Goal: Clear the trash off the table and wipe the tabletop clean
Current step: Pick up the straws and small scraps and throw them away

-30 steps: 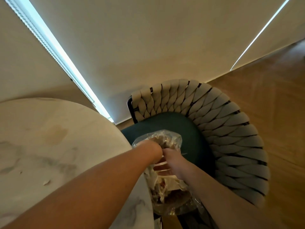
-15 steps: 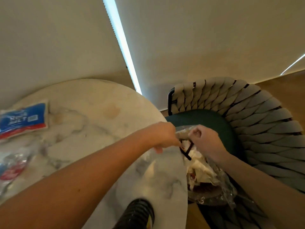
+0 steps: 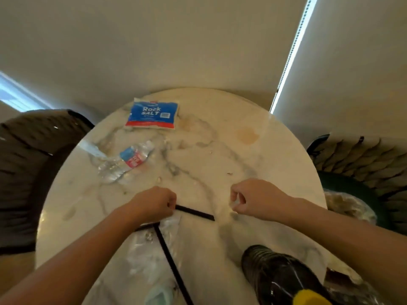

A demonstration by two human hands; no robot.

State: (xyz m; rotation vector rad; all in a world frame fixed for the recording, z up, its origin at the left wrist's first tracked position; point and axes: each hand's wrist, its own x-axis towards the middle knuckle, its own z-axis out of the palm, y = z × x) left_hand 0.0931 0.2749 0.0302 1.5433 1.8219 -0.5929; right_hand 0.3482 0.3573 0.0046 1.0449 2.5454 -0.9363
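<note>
My left hand (image 3: 154,203) is closed on one end of a black strip (image 3: 195,213) that lies on the round marble table (image 3: 220,150). A second black strip (image 3: 169,260) runs from under that hand toward me, over a clear plastic wrapper (image 3: 145,247). My right hand (image 3: 248,199) hovers just right of the strip with fingers curled shut; I cannot tell whether they pinch anything. A crushed clear bottle (image 3: 125,161) and a blue Rock Salt bag (image 3: 152,115) lie further back. A clear trash bag (image 3: 350,208) sits on the green chair seat at right.
A dark bottle with a yellow cap (image 3: 284,280) lies at the near right edge of the table. A tan stain (image 3: 246,134) and scattered crumbs (image 3: 230,173) mark the tabletop. Woven chairs stand left (image 3: 28,164) and right (image 3: 363,159). A pale blue object (image 3: 158,296) sits near me.
My view swung left from the chair to the tabletop. Both hands left the trash bag on the chair and came over the table, the left one bringing the black strip.
</note>
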